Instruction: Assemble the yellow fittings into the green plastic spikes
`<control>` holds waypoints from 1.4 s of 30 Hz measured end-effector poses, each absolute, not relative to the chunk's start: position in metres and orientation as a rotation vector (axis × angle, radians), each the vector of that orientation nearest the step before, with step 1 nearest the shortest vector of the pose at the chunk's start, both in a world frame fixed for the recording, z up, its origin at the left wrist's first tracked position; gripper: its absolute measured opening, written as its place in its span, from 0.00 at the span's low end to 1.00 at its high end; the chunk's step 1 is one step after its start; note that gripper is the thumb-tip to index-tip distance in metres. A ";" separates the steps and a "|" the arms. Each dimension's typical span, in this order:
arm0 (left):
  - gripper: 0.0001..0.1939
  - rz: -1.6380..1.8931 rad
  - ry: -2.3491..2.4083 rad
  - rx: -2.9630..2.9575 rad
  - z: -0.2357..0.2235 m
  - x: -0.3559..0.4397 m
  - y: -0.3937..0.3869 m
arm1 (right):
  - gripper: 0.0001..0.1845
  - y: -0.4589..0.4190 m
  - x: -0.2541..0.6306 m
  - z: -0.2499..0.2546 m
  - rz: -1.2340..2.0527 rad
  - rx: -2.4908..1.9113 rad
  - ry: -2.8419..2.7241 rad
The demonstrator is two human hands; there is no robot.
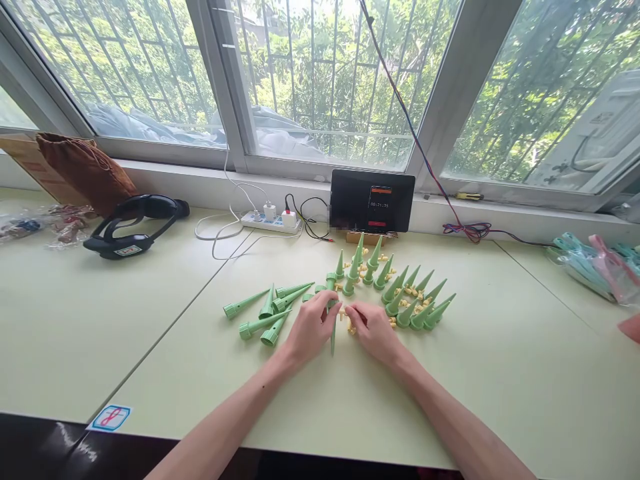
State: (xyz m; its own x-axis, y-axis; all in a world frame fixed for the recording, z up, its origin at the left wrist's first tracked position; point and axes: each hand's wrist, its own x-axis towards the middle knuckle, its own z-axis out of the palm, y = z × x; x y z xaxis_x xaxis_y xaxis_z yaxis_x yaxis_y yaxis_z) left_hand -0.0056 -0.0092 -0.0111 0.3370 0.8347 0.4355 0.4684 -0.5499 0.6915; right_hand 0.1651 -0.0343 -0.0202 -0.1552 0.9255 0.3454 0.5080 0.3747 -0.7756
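Note:
My left hand (311, 325) is closed around a green plant watering spike (333, 342), whose pointed end faces down toward me. Close beside it, my right hand (373, 331) pinches a small yellow valve (342, 314) at its fingertips. Whether the valve touches the spike is hidden by my fingers. Several loose green spikes (265, 325) lie in a pile left of my hands. Behind and to the right, many spikes (394, 303) stand point up or lean, with small yellow valves (411, 292) among them.
A tablet (350, 200) showing a timer leans at the back. Left of it are a power strip (271, 222) with white cables and a black headset (135, 230). Wrapped items (595, 267) lie far right. Part of a person's hand (631, 327) shows at the right edge.

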 end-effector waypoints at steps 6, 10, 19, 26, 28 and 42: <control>0.06 1.096 1.179 2.127 -0.008 -0.006 -0.010 | 0.12 -0.037 0.165 -0.016 0.685 -1.273 -1.717; 0.06 1.101 1.173 2.127 -0.007 -0.006 -0.010 | 0.09 -0.038 0.165 -0.015 0.657 -1.256 -1.754; 0.06 1.124 1.134 2.167 -0.010 -0.006 -0.010 | 0.19 -0.035 0.166 -0.018 0.653 -1.267 -1.787; 0.07 1.116 1.172 2.159 -0.010 -0.006 -0.008 | 0.14 -0.036 0.166 -0.016 0.659 -1.290 -1.695; 0.07 1.120 1.178 2.157 -0.009 -0.006 -0.008 | 0.12 -0.037 0.166 -0.015 0.630 -1.277 -1.719; 0.06 1.142 1.152 2.153 -0.007 -0.006 -0.008 | 0.12 -0.035 0.167 -0.021 0.606 -1.218 -1.753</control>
